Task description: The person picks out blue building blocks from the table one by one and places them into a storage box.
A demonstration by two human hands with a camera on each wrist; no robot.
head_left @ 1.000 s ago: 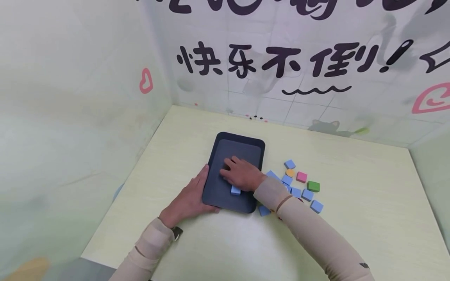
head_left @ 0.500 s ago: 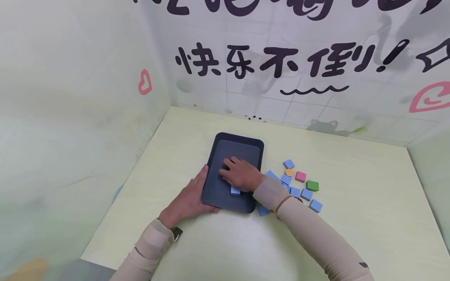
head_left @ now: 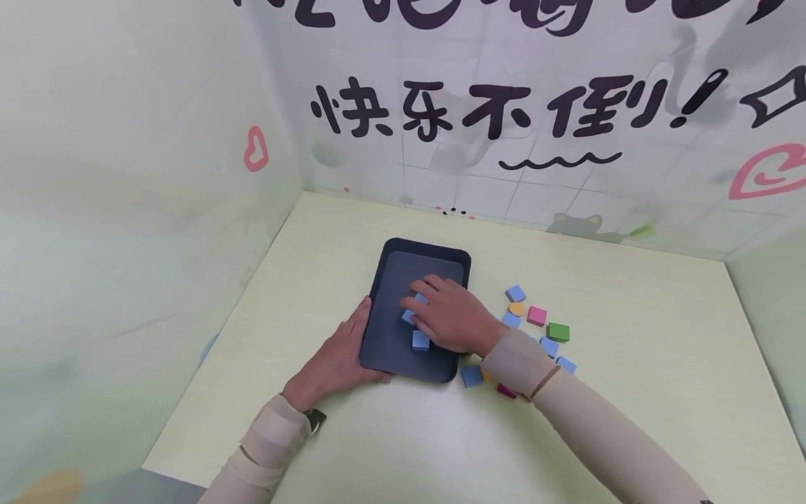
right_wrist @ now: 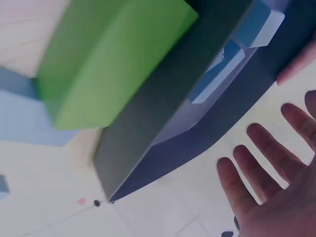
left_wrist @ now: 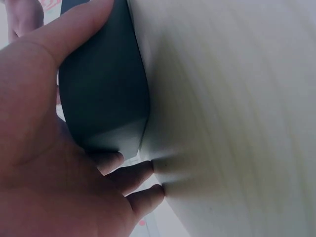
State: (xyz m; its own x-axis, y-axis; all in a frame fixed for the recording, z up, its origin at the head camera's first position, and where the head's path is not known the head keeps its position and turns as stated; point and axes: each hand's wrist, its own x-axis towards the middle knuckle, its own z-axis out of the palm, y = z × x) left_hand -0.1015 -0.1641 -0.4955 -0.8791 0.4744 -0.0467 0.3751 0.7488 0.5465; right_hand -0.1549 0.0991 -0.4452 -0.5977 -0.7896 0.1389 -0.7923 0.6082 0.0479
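Observation:
A dark rectangular tray [head_left: 390, 287] lies on the table. My left hand [head_left: 336, 360] braces its near left corner, thumb at the near end and fingers along the left side. In the left wrist view the thumb lies across the tray's dark outer wall [left_wrist: 103, 84], with some fingertips at the tabletop. Over the tray hovers my right hand [head_left: 456, 315], its fingers spread and nothing between them in the right wrist view. Under and beside it in the tray are blue blocks, one [head_left: 420, 341] fully visible and others [head_left: 408, 317] partly hidden by the fingers.
Right of the tray lie loose blocks: several blue ones [head_left: 471, 376], a pink one [head_left: 536, 316], a green one [head_left: 557, 332] and a yellow round one [head_left: 516, 309]. The right sleeve [head_left: 525, 360] covers part of this group. A printed wall [head_left: 453, 168] stands behind the table.
My right hand has shifted to the right over the tray, uncovering more blue blocks beneath its fingers. My left hand stays at the tray corner.

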